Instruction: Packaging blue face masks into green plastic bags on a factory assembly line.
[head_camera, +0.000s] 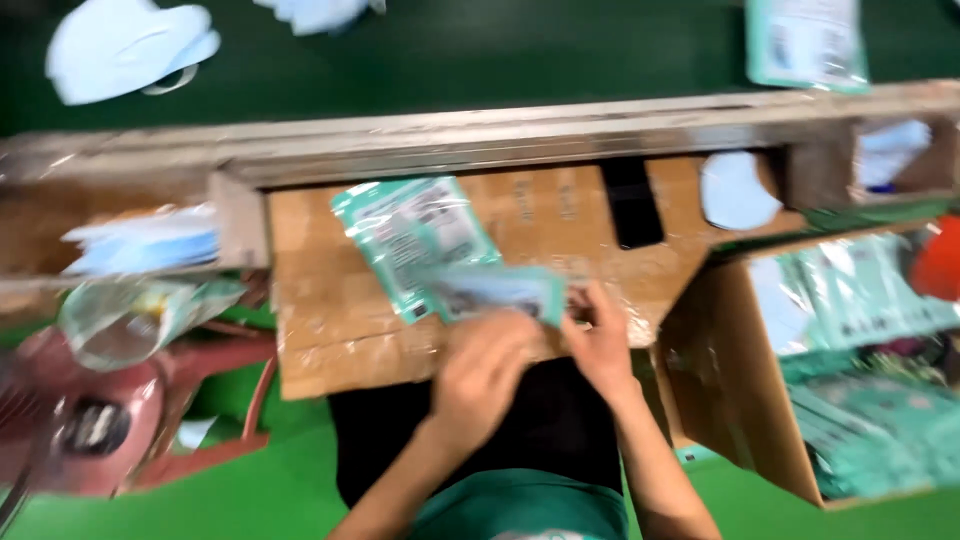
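Packets of thin teal-and-clear film are what both hands work on. The left hand (487, 372) and the right hand (600, 345) meet over one small flat packet (500, 292), each grip pinched narrow on its near edge, left thumb on top; blur hides the exact finger placement. A second, larger packet (415, 243) lies just beyond the left grip, overlapping the held one, flat on the cardboard-covered counter (330, 330).

Such a pouch should be very light, limp and a little slick, so a pinch at a sealed edge or corner looks safest; squeezing the middle would crumple it.

Beyond the grips a raised wooden ledge (500, 135) bounds the work surface. Right of the right grip an open cardboard box (735, 400) holds more teal packets. Left of the left grip the cardboard is bare up to its edge.
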